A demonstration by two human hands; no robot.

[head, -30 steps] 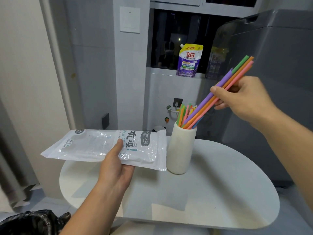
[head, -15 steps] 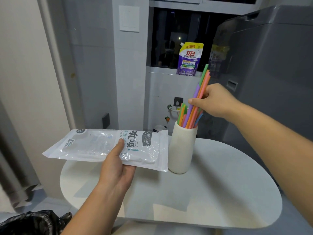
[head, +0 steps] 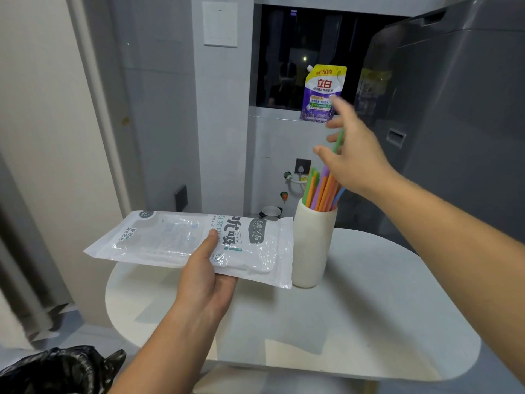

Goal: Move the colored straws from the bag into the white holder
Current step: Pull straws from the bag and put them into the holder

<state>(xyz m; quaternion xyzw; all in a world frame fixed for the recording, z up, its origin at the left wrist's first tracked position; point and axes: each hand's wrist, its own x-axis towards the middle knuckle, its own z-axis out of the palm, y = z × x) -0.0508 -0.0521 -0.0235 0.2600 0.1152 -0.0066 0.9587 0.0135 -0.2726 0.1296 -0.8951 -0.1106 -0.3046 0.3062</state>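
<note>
Head: left hand (head: pixel 205 283) grips bag (head: pixel 159 240); right hand (head: pixel 356 159) splayed.

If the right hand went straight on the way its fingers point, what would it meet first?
Probably the purple detergent pouch on the ledge: the right hand has its spread fingers pointing up and away toward it, and their tips overlap it in the picture. The gap between them is unclear.

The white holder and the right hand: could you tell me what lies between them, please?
In the head view, only the colored straws rise from the white holder toward the right hand.
</note>
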